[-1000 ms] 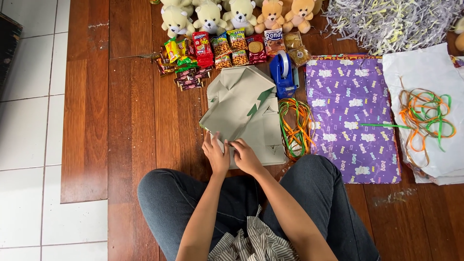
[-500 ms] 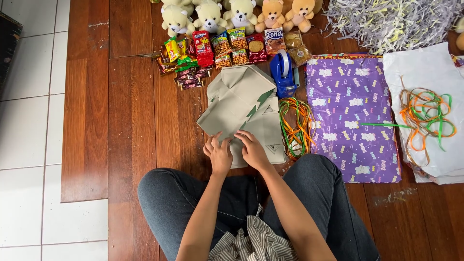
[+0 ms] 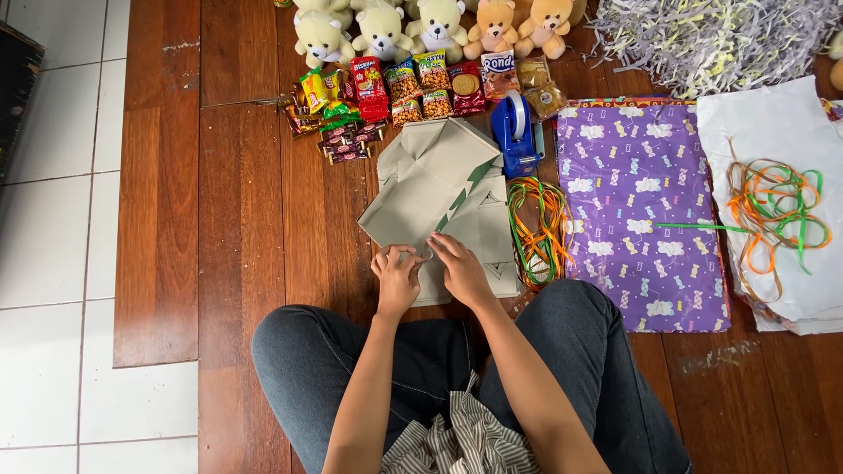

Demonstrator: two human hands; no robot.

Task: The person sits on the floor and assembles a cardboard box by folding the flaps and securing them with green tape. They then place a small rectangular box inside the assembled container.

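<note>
Two bare hands worked the near edge of a folded grey-green wrapping paper sheet [image 3: 436,180] on the brown wooden floor [image 3: 246,219]: left hand [image 3: 397,278] curled, pinching the edge, right hand [image 3: 461,270] flat, pressing it. Blue tape dispenser [image 3: 515,132] just far-right of it, orange-green ribbon bundle [image 3: 537,219] right, purple patterned wrapping sheet [image 3: 637,211] farther right.

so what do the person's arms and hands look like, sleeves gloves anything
Both forearms are bare right up to the bottom edge of the view, with no sleeve showing. The left hand and right hand are ungloved, and no ring, watch or bracelet can be made out. Lower down, dark blue jeans and grey-and-white striped cloth show.
</note>
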